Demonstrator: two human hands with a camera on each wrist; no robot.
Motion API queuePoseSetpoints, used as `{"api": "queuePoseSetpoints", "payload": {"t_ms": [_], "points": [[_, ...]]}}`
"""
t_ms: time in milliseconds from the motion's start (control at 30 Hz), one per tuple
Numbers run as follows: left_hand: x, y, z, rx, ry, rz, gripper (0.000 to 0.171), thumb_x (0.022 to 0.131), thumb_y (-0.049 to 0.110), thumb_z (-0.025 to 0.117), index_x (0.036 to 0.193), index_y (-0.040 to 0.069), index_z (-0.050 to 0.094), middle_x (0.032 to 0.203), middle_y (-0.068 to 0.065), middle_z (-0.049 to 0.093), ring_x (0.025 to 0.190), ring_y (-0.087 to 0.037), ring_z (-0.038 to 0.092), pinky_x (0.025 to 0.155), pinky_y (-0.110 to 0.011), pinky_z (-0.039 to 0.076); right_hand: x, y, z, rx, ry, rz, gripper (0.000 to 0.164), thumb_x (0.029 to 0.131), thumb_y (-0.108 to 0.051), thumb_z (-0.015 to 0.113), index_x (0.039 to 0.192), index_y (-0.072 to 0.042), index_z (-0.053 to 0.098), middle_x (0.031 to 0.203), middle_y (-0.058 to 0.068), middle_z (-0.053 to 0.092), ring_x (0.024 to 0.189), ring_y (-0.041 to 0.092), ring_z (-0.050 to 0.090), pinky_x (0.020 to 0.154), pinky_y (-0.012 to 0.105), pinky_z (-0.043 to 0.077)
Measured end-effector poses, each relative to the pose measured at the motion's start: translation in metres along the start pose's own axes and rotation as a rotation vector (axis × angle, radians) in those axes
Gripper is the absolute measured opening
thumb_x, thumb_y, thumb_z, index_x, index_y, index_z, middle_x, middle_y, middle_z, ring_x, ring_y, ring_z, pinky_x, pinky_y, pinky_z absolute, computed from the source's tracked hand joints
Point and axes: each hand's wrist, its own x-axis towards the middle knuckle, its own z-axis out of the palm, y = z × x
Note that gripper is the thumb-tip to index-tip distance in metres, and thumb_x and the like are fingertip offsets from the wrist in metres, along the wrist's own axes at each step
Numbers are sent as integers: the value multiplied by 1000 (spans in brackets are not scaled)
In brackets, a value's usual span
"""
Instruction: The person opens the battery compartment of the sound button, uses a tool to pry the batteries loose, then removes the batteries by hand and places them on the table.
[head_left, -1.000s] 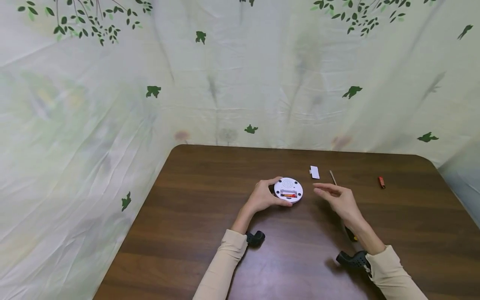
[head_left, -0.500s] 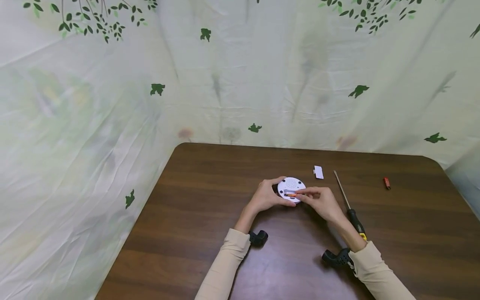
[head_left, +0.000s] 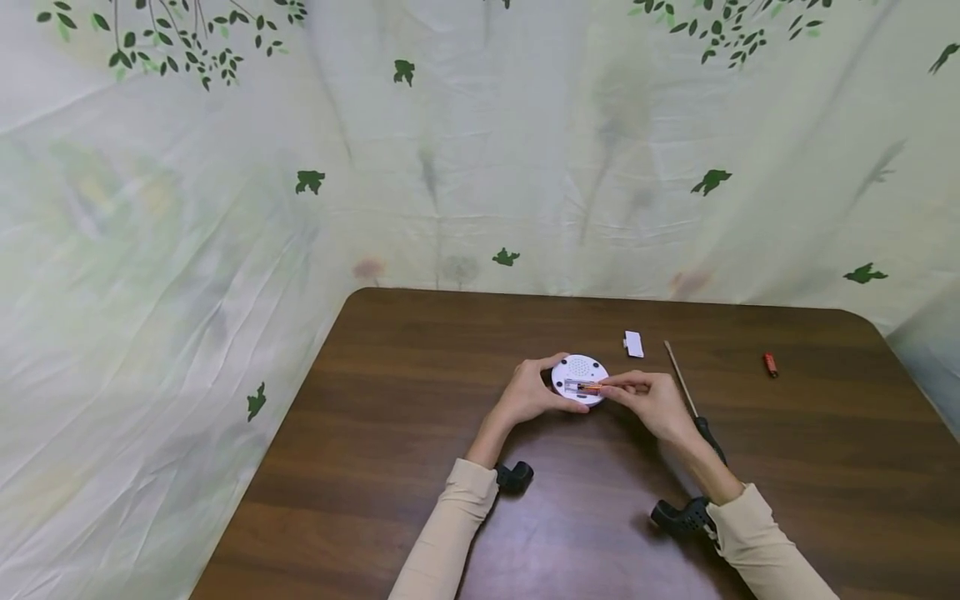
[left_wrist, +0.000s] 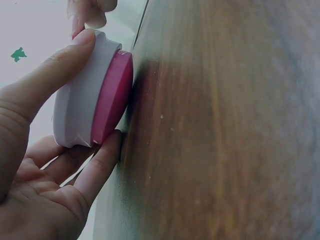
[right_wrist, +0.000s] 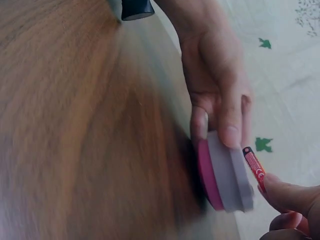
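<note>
My left hand (head_left: pixel 529 390) grips a round white device (head_left: pixel 581 370) by its rim, thumb on one side and fingers on the other. Its underside, with small dark feet, speaker holes and a battery slot, faces up. The left wrist view shows a pink part (left_wrist: pixel 114 95) beneath the white body (left_wrist: pixel 80 100), close to the table. Between thumb and fingertips my right hand (head_left: pixel 651 403) pinches a red battery (right_wrist: pixel 254 167). One end of it sticks up at the device's open slot, and the slot beneath shows bare in the head view.
A small white battery cover (head_left: pixel 633 344) lies on the wooden table (head_left: pixel 450 350) beyond the device. To its right is a screwdriver (head_left: pixel 682 379), its handle partly behind the right forearm. Another red battery (head_left: pixel 770 364) lies farther right. A printed curtain (head_left: pixel 480 167) hangs behind the table.
My right hand has moved left to the device and pinched the battery that lay in its slot, lifting it partly out. The left hand keeps its hold on the device.
</note>
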Motion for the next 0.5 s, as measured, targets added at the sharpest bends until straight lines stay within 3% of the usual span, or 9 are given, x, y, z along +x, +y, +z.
{"api": "queuePoseSetpoints", "payload": {"t_ms": [167,300,500], "points": [[2,0,-1,-11,8,-13,83,64,34,101,139,22,67,131,0,73,118,-15,65,106,-36,47,-1,6,-20,-7,42,51,26,93,-22,78,109,-2,80,81,4,72,66,4,43,54,23,35],[2,0,-1,-6,21,-26,85,63,33,101,139,21,67,132,-1,72,123,-17,64,110,-37,46,-3,13,-45,18,77,127,34,94,-29,77,112,0,78,69,-6,59,63,7,33,50,28,29],[4,1,0,-12,13,-29,86,63,32,101,140,20,66,134,-2,72,126,-19,64,112,-38,46,-13,31,-101,-86,187,199,46,96,-41,73,116,0,77,84,-20,68,71,8,41,55,31,33]]}}
